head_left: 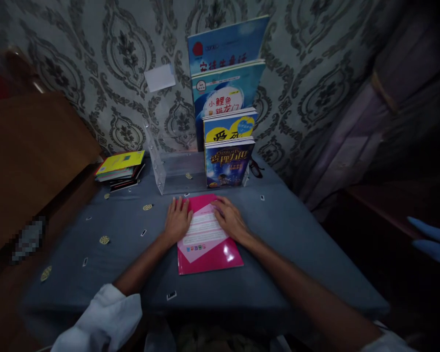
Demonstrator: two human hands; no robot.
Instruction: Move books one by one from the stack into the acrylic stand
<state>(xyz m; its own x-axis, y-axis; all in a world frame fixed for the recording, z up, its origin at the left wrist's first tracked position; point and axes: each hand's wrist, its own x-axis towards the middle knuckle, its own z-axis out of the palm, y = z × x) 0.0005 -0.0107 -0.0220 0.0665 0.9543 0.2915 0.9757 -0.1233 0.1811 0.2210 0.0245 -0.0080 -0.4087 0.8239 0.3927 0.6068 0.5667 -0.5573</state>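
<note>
A pink book (212,261) lies flat on the table, a pale text panel showing on its upward face. My left hand (178,219) rests on its upper left edge with fingers stretched out. On the upper right part lies my right hand (230,218), fingers extended over the cover and not wrapped round it. Just behind the book stands a clear acrylic book rack (183,182). Its right side holds upright books in stepped rows, with a dark blue book (229,166) in front and a tall blue book (229,44) at the back.
A stack of books with a yellow cover (120,163) on top lies left of the rack. Dark-framed glasses (255,168) sit to its right. The table (289,234) has a grey-blue patterned cloth. A patterned wall and a purple curtain (355,127) border it.
</note>
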